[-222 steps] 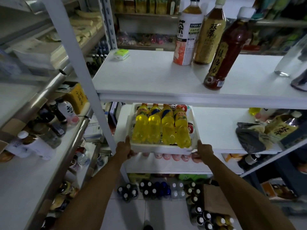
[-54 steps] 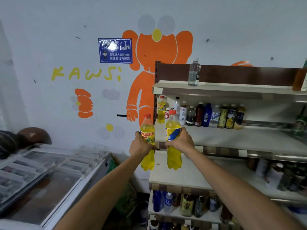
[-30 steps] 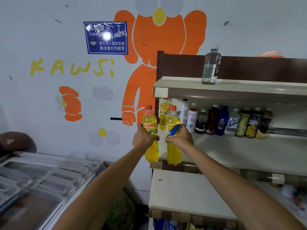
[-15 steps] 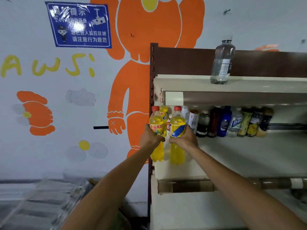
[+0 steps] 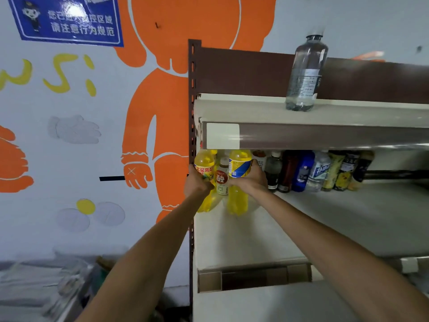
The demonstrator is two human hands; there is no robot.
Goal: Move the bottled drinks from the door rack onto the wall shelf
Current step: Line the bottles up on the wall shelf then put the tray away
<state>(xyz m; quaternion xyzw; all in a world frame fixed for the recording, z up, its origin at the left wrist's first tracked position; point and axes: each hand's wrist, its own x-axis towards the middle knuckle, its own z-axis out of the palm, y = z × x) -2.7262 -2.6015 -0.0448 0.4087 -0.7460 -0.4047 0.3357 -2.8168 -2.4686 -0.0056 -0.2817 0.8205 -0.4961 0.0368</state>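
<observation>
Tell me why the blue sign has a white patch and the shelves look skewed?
Head view: the white patch on the blue sign is glare from a light on its glossy face. Head view: the upper shelf slants and bows because the lens is wide-angle. Head view: the lower left corner is smeared by blur.

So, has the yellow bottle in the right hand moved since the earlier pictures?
Yes. The yellow bottle went deeper over the shelf, toward the back row of bottles.
</observation>
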